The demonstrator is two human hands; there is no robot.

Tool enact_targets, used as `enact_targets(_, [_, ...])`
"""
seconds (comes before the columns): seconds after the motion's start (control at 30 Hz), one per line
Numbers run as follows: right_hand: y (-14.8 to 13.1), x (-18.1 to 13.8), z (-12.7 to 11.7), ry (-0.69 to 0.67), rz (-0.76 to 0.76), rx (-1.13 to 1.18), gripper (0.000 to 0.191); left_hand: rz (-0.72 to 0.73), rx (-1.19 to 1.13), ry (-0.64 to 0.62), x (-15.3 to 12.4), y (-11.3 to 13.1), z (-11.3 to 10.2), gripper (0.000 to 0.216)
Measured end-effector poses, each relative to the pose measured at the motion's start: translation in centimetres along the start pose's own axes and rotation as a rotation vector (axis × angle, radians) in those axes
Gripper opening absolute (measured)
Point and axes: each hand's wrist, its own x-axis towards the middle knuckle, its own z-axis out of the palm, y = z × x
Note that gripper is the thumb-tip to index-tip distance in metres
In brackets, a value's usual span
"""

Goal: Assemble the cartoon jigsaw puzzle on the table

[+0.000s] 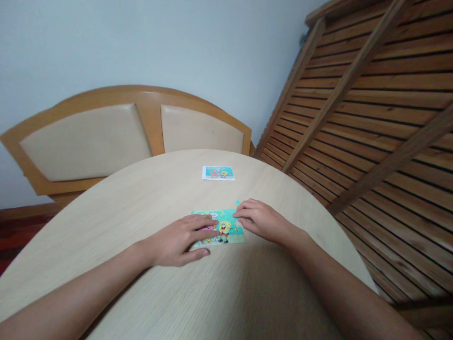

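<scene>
A jigsaw puzzle (231,238) with a yellow square cartoon figure on a teal background lies flat on the table in front of me. My left hand (184,238) rests on its left part, fingers stretched out and spread, covering some of the picture. At the upper right corner of the puzzle is my right hand (256,218), its fingers drawn together with the tips touching the surface. Whatever is between those fingertips, if anything, is hidden. A small teal puzzle piece (238,202) shows just beyond the right fingers.
A picture card (219,173) with a similar cartoon scene and a white border lies farther back on the round wooden table (148,189). Behind the table stands a padded headboard (148,97) against the wall. Slatted wooden boards (354,118) lean on the right.
</scene>
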Motion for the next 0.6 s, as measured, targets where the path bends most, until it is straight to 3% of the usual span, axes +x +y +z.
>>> enact_targets(0.4, [0.31, -0.26, 0.32, 0.046, 0.064, 0.121, 0.021, 0.011, -0.016, 0.015, 0.02, 0.06, -0.02, 0.054])
enact_targets(0.6, [-0.13, -0.07, -0.08, 0.009, -0.005, 0.019, 0.023, 0.012, -0.024, 0.027, 0.01, 0.01, -0.03, 0.054])
